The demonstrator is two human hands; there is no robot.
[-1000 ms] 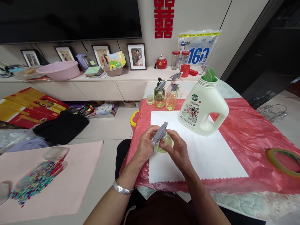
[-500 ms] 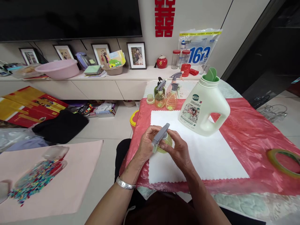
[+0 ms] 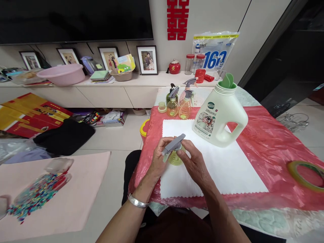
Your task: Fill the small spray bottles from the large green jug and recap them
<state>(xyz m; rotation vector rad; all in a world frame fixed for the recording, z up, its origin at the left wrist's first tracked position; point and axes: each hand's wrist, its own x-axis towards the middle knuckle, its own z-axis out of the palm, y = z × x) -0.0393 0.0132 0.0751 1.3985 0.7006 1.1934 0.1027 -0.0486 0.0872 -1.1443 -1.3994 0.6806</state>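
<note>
A small yellow-green spray bottle with a grey trigger head stands between my hands over the white scalloped sheet. My left hand, with a silver bangle on its wrist, curls around the left side of the bottle and its head. My right hand grips the neck from the right, its thumb lying just below the grey head. The fingers behind the bottle are partly hidden. Beyond my right hand stands a big pale-green detergent jug with a green cap piece in its mouth.
Several spray bottles stand behind the sheet, beside a small clear cap. A roll of tape lies at right on the red plastic cover. Colourful beads are spread on a pink board at left.
The grey trigger head has turned slightly and shifted a little to the right above the bottle. Both hands stay around it, with small shifts of the fingers.
</note>
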